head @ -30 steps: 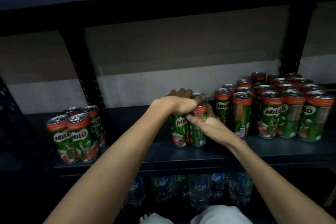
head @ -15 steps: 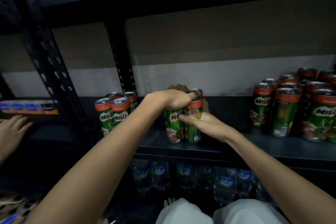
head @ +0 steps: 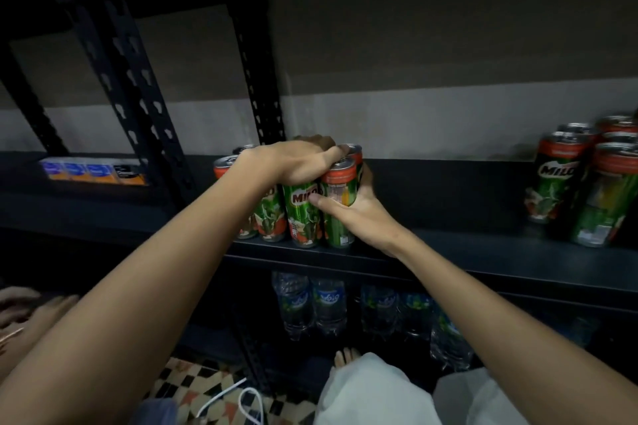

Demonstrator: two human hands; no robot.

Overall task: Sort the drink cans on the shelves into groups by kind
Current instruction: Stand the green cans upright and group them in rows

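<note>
Both hands grip a cluster of Milo cans (head: 303,214) on the dark shelf (head: 448,252): the left hand (head: 297,162) curls over the tops, the right hand (head: 355,214) wraps the side. I count two plainly, a third top (head: 354,150) behind. Since a moment ago they have slid up against the left Milo group (head: 241,203); the bigger Milo stack (head: 587,190) sits far right, five cans visible.

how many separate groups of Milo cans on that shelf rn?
2: held cluster mid-shelf, under the left hand and right hand; right group at the frame edge, partly cut off, so more may be hidden.
</note>
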